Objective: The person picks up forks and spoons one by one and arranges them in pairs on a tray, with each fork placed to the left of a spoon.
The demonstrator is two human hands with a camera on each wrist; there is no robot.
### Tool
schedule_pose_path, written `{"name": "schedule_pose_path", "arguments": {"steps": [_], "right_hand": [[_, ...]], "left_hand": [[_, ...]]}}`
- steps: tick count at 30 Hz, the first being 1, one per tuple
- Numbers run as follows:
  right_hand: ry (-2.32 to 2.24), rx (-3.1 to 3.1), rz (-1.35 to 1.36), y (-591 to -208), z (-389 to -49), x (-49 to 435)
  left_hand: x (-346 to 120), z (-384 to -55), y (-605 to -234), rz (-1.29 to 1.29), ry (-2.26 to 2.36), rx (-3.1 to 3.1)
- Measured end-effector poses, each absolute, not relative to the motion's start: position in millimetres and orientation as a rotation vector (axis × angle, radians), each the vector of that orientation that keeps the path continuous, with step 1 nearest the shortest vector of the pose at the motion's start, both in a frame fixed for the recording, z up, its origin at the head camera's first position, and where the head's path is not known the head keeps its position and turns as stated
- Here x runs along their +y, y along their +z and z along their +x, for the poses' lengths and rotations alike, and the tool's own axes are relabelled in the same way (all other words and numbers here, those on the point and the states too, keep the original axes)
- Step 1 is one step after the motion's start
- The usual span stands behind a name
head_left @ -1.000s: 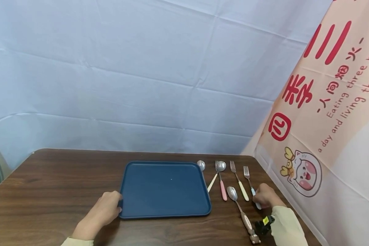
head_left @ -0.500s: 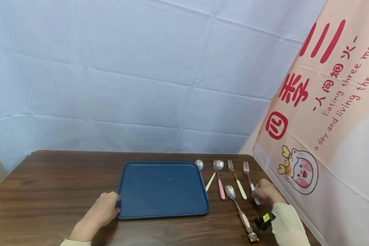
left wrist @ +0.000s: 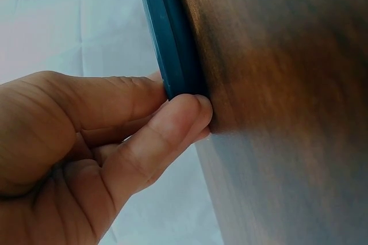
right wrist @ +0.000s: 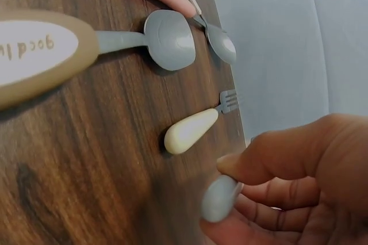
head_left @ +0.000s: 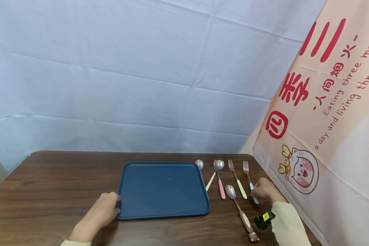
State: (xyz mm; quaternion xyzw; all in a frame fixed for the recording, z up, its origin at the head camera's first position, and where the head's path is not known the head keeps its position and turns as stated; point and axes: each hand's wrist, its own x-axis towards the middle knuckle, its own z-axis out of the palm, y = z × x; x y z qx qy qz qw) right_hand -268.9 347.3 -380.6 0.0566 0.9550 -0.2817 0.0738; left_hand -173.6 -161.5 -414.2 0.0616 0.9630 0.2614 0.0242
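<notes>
At the lower left corner of a dark blue tray point(head_left: 164, 189), my left hand point(head_left: 106, 206) pinches the rim. The left wrist view shows the thumb and fingers on either side of the tray's edge point(left wrist: 172, 43). Over at the right of the table, my right hand point(head_left: 265, 191) pinches the light blue handle of a fork point(head_left: 251, 186), its tines pointing to the far edge. The handle's rounded end point(right wrist: 221, 199) pokes out between thumb and fingers in the right wrist view. Left of that hand lies a fork with a pale yellow handle point(head_left: 242, 189).
A brown bear-handled spoon point(head_left: 245, 220) lies nearest the front. Between tray and right hand are a pink-handled spoon point(head_left: 221, 189), a cream-handled fork point(head_left: 210, 181) partly under it, and another spoon point(head_left: 199, 164) partly hidden by the tray. A printed cloth point(head_left: 304, 167) hangs at right.
The light blue-handled fork and my right hand have shifted very slightly toward the far edge. The head view has turned a little; the left hand and tray keep their places.
</notes>
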Motion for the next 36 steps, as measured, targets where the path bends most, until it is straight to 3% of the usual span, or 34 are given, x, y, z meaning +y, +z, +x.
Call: {"name": "schedule_pose_path", "arguments": {"steps": [36], "right_hand": [[-0.914,2.892,0.04,-372.8,-258.1,267.5]], "left_hand": [[-162.1,-169.6,-413.6,0.199,0.813,3.022]]}}
